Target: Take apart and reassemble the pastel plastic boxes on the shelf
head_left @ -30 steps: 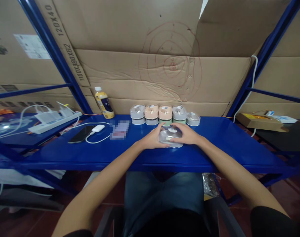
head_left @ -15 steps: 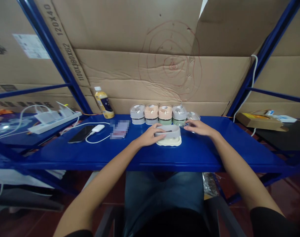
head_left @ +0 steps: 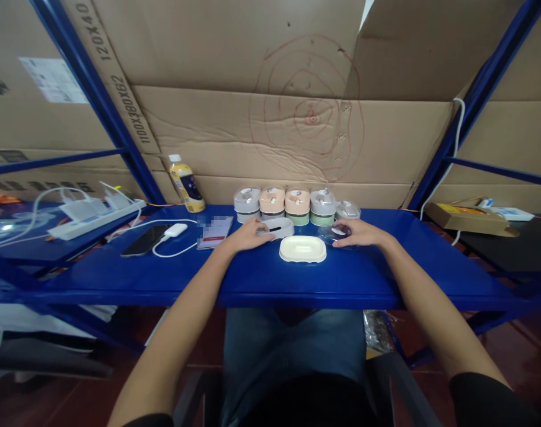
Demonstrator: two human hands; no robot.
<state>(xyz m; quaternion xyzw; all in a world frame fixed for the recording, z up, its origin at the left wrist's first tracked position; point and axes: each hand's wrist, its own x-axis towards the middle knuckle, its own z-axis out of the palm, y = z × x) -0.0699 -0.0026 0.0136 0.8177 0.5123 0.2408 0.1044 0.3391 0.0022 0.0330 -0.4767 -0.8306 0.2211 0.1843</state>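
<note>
My left hand (head_left: pixel 249 235) grips the left end of a pale grey oval ring-shaped box part (head_left: pixel 282 228), which has a dark slot in its side. Between my hands a cream oval base (head_left: pixel 303 249) with a wavy edge lies on the blue table. On the right, the fingers of my right hand (head_left: pixel 354 232) are closed on the rim of a clear plastic lid (head_left: pixel 327 233), which is low over the tabletop. Behind them stands a row of several small lidded boxes (head_left: pixel 297 206) in grey, peach and green. Another clear-topped piece (head_left: pixel 347 210) is at the row's right end.
A yellow drink bottle (head_left: pixel 187 185) leans near the cardboard wall (head_left: pixel 217 130). Left on the blue table (head_left: pixel 253 281) lie a black phone (head_left: pixel 145 241), a white charger (head_left: pixel 176 230) with cable, and a second phone (head_left: pixel 215 231). A power strip (head_left: pixel 96 221) sits further left.
My left hand has carried the grey ring part off the cream base, to the left. The base is now uncovered. My right hand has stayed nearly in place, with the clear lid now more visible.
</note>
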